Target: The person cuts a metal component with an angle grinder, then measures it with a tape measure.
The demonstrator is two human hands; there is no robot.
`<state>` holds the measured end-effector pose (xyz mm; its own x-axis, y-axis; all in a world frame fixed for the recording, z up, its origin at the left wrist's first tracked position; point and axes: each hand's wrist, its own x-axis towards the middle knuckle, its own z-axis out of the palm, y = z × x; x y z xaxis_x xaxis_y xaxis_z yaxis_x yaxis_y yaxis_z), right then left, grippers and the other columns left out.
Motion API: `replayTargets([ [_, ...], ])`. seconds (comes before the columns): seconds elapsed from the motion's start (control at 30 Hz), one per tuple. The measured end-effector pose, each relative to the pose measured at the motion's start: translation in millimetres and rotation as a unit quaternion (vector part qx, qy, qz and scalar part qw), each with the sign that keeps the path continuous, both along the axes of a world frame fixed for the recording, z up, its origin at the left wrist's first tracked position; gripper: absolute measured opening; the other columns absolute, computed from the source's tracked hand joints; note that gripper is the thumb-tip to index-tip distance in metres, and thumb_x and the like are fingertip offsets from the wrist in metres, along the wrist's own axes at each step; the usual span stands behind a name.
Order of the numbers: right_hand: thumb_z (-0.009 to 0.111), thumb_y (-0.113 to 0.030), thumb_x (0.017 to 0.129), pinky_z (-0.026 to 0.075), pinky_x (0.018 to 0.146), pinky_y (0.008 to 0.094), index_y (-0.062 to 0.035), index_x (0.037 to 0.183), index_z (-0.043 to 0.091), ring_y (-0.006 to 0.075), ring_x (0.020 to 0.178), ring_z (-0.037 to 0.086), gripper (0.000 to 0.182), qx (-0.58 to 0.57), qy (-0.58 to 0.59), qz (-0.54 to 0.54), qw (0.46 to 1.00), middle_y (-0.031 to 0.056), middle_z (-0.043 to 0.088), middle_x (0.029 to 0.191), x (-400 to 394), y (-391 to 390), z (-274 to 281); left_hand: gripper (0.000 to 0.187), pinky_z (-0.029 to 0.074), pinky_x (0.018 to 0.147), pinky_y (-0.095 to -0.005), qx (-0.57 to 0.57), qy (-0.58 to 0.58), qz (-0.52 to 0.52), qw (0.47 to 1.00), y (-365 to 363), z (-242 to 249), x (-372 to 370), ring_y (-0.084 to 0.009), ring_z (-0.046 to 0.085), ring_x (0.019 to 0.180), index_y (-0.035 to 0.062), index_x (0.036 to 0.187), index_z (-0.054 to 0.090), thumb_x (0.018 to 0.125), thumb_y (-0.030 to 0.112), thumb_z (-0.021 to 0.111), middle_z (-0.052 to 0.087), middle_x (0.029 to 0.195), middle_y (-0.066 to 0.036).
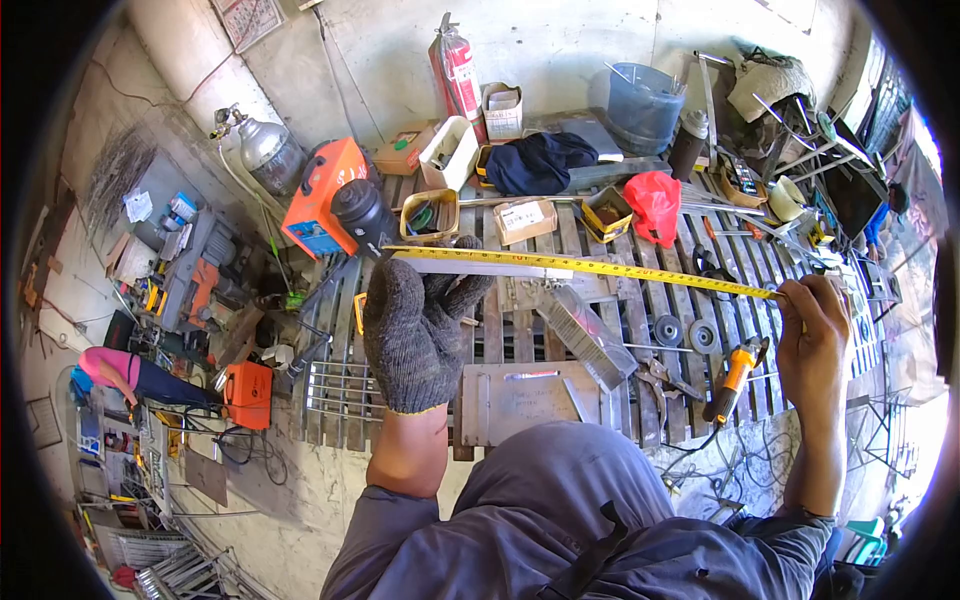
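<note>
A yellow tape measure (590, 266) is stretched out between my two hands above the slatted bench. My left hand (415, 335), in a dark grey knit glove, is closed around the left end of a pale flat metal strip (500, 266), with the tape's left end along its upper edge. The strip ends well short of my right hand. Bare, my right hand (812, 320) pinches the tape's right end between thumb and fingers. Any tape case is hidden from view. Below lie an orange angle grinder (738, 370), pliers (665, 380) and two grinding discs (703, 336).
The slatted metal bench (500, 345) carries a tin can (590, 335), a metal plate (490, 410), a cardboard box (525, 221), a red plastic bag (654, 207) and a black bottle (362, 214). A fire extinguisher (457, 80) stands behind. Another person (130, 375) bends at far left.
</note>
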<state>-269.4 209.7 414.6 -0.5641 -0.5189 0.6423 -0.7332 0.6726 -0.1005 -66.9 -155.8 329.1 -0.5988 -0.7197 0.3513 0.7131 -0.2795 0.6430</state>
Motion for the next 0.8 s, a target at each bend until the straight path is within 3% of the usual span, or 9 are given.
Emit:
replayTargets([
  [0.2,0.077,-0.001,0.095,0.053,0.087,0.0474,-0.0019,0.107,0.077,0.0373,0.095,0.067,0.012,-0.010,0.016,0.004,1.000,0.0156,0.069,0.101,-1,-2,-1,0.053,0.065,0.107,-0.0598,0.033,0.030,-0.043,0.998,3,8,0,-0.0399,0.074,0.127,0.0001,0.150,0.059,0.115,0.039,0.064,0.074,0.137,-0.023],
  [0.33,0.078,-0.002,0.095,0.053,0.090,0.0477,-0.0022,0.105,0.077,0.0376,0.096,0.067,0.010,0.002,0.011,0.008,1.000,0.0154,0.069,0.101,-2,-2,1,0.056,0.066,0.105,-0.0587,0.049,0.004,-0.012,0.999,9,16,3,-0.0385,0.073,0.128,0.0003,0.154,0.056,0.117,0.043,0.057,0.071,0.140,-0.024],
  [0.8,0.078,-0.004,0.096,0.054,0.094,0.0482,-0.0027,0.105,0.078,0.0381,0.100,0.068,0.009,0.008,0.004,-0.010,1.000,0.0164,0.071,0.104,-4,-3,1,0.057,0.067,0.104,-0.0571,0.056,-0.033,0.013,0.998,12,19,2,-0.0388,0.071,0.131,0.0023,0.156,0.055,0.117,0.044,0.056,0.069,0.142,-0.024],
])
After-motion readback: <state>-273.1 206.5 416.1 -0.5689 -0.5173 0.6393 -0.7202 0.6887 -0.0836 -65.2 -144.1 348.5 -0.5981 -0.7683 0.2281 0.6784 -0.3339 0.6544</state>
